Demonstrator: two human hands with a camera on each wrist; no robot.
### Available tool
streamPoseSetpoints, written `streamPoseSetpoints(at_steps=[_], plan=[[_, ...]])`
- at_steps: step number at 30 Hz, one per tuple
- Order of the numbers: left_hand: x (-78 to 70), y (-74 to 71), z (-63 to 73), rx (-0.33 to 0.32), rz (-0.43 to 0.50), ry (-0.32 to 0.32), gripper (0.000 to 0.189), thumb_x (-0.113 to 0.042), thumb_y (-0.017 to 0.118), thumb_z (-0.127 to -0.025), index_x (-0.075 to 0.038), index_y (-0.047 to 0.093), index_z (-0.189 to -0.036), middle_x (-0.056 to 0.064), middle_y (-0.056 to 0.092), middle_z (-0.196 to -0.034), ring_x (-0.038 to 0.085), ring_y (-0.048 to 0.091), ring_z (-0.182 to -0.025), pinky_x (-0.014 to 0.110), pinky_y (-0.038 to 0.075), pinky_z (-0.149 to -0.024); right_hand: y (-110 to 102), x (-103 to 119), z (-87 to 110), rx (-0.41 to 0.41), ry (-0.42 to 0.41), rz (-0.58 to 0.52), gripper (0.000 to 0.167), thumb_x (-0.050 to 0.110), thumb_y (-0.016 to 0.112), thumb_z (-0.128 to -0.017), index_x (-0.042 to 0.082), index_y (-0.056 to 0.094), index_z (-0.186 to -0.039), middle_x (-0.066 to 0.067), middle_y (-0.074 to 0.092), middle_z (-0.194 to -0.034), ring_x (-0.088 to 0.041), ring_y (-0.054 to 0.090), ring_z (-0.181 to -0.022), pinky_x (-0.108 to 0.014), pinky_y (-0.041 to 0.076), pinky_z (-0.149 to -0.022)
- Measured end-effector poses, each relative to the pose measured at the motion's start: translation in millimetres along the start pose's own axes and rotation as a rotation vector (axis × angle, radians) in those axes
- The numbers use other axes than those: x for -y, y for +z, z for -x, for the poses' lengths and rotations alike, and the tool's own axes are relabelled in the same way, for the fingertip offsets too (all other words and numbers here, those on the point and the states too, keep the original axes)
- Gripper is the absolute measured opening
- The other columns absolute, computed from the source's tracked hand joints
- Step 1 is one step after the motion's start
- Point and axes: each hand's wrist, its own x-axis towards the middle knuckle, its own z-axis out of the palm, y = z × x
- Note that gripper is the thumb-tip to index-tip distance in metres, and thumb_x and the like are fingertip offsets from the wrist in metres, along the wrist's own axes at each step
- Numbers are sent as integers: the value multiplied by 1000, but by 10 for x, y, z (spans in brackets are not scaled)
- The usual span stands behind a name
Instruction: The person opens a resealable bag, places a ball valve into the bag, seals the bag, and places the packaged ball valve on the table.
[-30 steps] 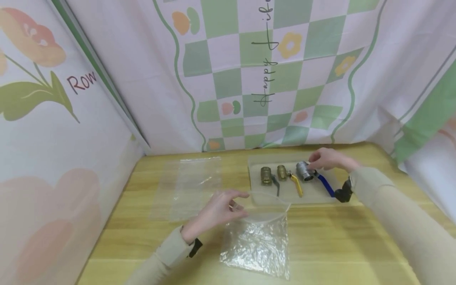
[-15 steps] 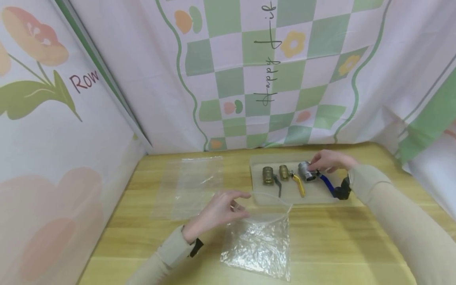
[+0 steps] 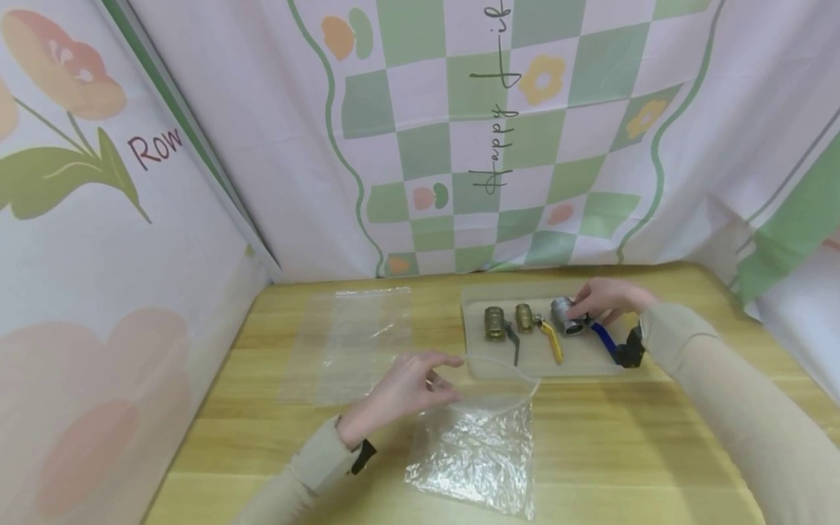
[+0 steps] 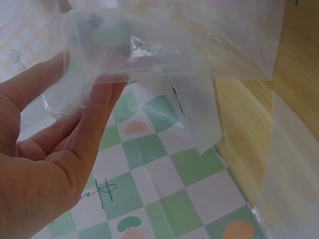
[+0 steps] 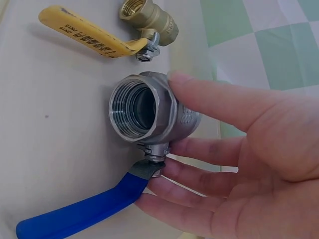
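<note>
My left hand (image 3: 410, 386) holds a clear plastic bag (image 3: 475, 452) by its mouth, thumb and index finger apart and the opening spread wide. In the left wrist view the bag's film (image 4: 164, 45) covers the thumb tip and part of the fingers. At the tray's right side, my right hand (image 3: 610, 299) grips a silver ball valve (image 5: 144, 109) with a blue lever handle (image 5: 79, 214). The thumb lies on the valve body, while the other fingers curl below around the stem and handle. The threaded opening faces the right wrist camera.
A shallow pale tray (image 3: 482, 364) also carries a brass valve with a yellow handle (image 3: 551, 343) and another brass valve (image 3: 494, 323) with a grey handle. Flat clear bags (image 3: 357, 343) lie on the wooden table (image 3: 230, 437) at left. Printed curtains (image 3: 315, 146) stand behind.
The right hand has shifted slightly on the silver valve, its fingers settling closer around the body and stem. The left hand and bag stay nearly still; the head view has shifted slightly.
</note>
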Motion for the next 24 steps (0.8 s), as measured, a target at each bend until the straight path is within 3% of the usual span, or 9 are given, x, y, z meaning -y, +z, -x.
streamPoseSetpoints(at_steps=[5, 8, 11, 14, 19, 22, 24], plan=[[-10, -10, 0, 0, -7, -2, 49, -8, 78, -82, 3, 61, -127, 21, 65, -130, 26, 76, -86, 7, 56, -67, 10, 25, -11, -4, 3, 6, 68, 38, 63, -96, -18, 45, -128, -36, 55, -125, -49, 58, -113, -51, 60, -92], [-8, -9, 1, 0, -6, 0, 49, -7, 78, -82, 3, 61, -127, 21, 65, -130, 26, 76, -85, 7, 56, -67, 23, 44, -27, -7, 10, -7, 53, 39, 65, -95, -11, 57, -112, -19, 64, -98, -32, 64, -94, -49, 61, -91], [1, -5, -1, 3, -5, -1, 49, -7, 77, -83, 3, 60, -128, 20, 65, -130, 24, 76, -85, 7, 56, -67, 38, 67, -40, -11, 25, -22, 42, 40, 66, -94, -2, 58, -98, 1, 53, -77, -16, 54, -76, -45, 62, -89], [6, -1, -1, 6, -9, -7, 50, -8, 78, -83, 3, 60, -128, 19, 65, -131, 21, 76, -85, 7, 56, -68, 54, 96, -47, -18, 43, -27, 37, 41, 66, -93, 7, 54, -87, 7, 41, -67, -10, 42, -65, -35, 61, -80], [9, 4, -2, 6, 4, -12, 50, -8, 78, -82, 3, 60, -128, 20, 64, -132, 23, 76, -86, 7, 56, -69, 75, 108, -69, -35, 66, -30, 38, 42, 67, -92, 16, 45, -75, 9, 39, -63, -7, 37, -60, -22, 50, -65], [5, 3, 3, 1, 3, -7, 50, -8, 78, -83, 3, 60, -128, 20, 65, -131, 25, 76, -86, 7, 56, -68, 89, 105, -77, -35, 75, -29, 40, 45, 67, -92, 15, 44, -78, 6, 41, -68, -11, 44, -68, -27, 56, -71], [6, 1, 3, -1, -6, -3, 50, -9, 78, -83, 2, 60, -128, 20, 65, -131, 25, 76, -85, 7, 56, -68, 94, 95, -72, -36, 76, -29, 43, 46, 67, -91, 8, 47, -88, 1, 45, -77, -18, 52, -79, -37, 60, -82]])
